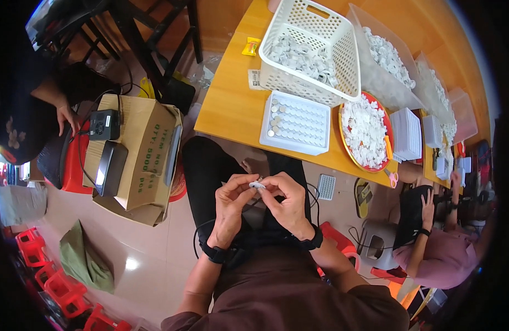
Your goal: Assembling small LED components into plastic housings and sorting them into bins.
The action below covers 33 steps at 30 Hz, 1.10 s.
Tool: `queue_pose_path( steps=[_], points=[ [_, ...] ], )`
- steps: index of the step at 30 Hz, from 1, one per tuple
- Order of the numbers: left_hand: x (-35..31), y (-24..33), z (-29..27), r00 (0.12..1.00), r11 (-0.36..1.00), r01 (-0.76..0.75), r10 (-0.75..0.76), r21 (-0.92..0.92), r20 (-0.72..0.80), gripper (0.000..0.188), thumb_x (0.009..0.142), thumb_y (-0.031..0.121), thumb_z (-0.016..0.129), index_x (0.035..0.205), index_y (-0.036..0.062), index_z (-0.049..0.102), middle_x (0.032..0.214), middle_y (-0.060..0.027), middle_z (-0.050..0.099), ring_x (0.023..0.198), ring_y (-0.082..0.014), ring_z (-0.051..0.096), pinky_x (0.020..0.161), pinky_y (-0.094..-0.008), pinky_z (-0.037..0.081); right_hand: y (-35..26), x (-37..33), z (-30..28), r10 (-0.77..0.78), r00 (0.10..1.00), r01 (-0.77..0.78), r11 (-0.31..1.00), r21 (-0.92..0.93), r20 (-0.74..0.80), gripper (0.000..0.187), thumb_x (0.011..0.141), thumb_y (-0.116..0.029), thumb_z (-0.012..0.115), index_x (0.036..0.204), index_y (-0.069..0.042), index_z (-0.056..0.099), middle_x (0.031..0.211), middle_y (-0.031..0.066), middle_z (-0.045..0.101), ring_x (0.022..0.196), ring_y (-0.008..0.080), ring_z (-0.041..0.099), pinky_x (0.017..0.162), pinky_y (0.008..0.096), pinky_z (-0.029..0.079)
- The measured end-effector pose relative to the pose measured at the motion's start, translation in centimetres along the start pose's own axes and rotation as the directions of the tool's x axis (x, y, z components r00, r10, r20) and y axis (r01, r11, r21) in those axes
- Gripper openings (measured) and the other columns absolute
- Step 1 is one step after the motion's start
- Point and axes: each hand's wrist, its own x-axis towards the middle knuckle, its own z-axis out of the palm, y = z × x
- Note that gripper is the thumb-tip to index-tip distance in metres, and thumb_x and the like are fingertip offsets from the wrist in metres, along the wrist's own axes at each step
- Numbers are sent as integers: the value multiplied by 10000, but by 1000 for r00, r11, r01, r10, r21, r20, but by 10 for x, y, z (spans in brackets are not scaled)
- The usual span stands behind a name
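Above my lap, my left hand [232,205] and my right hand [288,205] meet, both closed. Between their fingertips they pinch a small white plastic piece [256,185], roundish with a dark spot. Its exact kind is too small to make out. Beyond my hands, at the table's near edge, lies a white plastic tray [309,144] with rows of round pockets. Several small silvery discs [275,117] sit in its left part. Right of it a red round tray [343,144] holds a heap of small white pieces [362,127].
A white perforated basket [307,84] of grey-white pieces stands on the wooden table [224,105], beside a clear bin [409,96] and stacked trays [407,135]. At left a cardboard box [149,149] carries black devices [111,168]; a person's hand [67,118] is close. Another person [439,256] sits at right.
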Motion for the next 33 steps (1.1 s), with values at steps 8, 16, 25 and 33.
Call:
queue_pose_path(
  steps=[8, 16, 25, 33],
  points=[
    [4, -9, -2, 999, 998, -29, 31, -62, 18, 217, 755, -107, 516, 910, -11, 634, 895, -35, 564, 848, -110, 545, 757, -222, 420, -1, -5, 1, -370, 929, 329, 850, -411, -22, 217, 660, 73, 681, 843, -30, 625, 740, 82, 598, 602, 185, 612, 525, 241, 496],
    [8, -10, -4, 987, 989, 133, -138, 57, 86, 314, 777, -59, 578, 1081, 18, 576, 956, -88, 589, 892, -131, 579, 795, -256, 474, 3, -7, -14, -262, 965, 249, 936, -249, -21, 189, 701, 28, 659, 860, -39, 581, 721, 91, 530, 583, 231, 586, 501, 302, 475],
    [1, -78, -68, 536, 105, -590, -691, 801, 485, 255, 819, 186, 563, 1051, 93, 613, 1102, -139, 589, 1115, -334, 488, 981, -462, 337, -84, 77, -164, -112, 994, 97, 918, -384, -15, 91, 782, -83, 603, 856, -35, 627, 725, -2, 607, 650, 69, 556, 602, 222, 459],
    [-4, -106, -90, 409, 129, -605, -796, 786, 446, 317, 858, 169, 467, 1158, 118, 555, 1100, -140, 593, 1144, -279, 488, 1044, -532, 143, -131, 145, -209, -438, 783, 374, 899, -228, -441, 192, 823, -29, 578, 1006, 29, 592, 873, 74, 611, 699, 127, 631, 559, 227, 482]
  ],
)
